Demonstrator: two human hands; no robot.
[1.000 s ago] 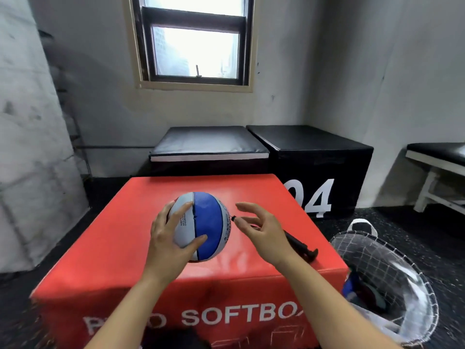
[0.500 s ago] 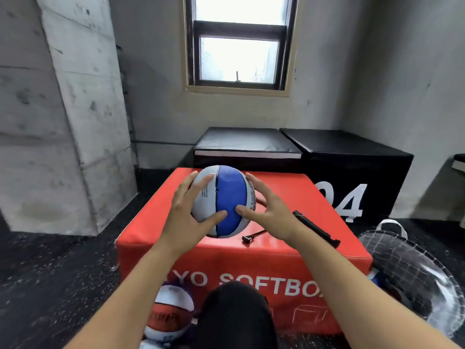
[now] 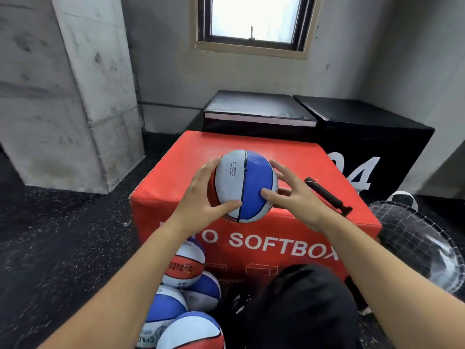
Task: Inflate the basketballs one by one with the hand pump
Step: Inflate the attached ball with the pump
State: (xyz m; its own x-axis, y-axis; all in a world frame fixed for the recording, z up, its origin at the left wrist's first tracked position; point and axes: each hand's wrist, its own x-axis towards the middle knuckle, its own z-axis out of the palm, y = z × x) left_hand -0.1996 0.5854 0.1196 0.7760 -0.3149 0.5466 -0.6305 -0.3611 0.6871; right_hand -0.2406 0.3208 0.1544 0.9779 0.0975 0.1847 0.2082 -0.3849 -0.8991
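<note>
Held up over the red soft box (image 3: 251, 152): one blue, white and red ball (image 3: 245, 186), round and full by the look of it. Little black air hole facing up, nothing stuck in it. Left hand (image 3: 201, 201) curled round the left side, fingers (image 3: 208, 167) spread apart and clamped on it. Right hand (image 3: 294, 195) on the blue side, thumb touching, other fingers straight and apart. Black hand pump (image 3: 327, 195) lying on the box, just beside the right hand, not in use. More balls (image 3: 186, 268) piled on the floor below. See-through net basket (image 3: 415, 238) off to the right. Probably this ball done; whether the others are pumped, can't tell.
</note>
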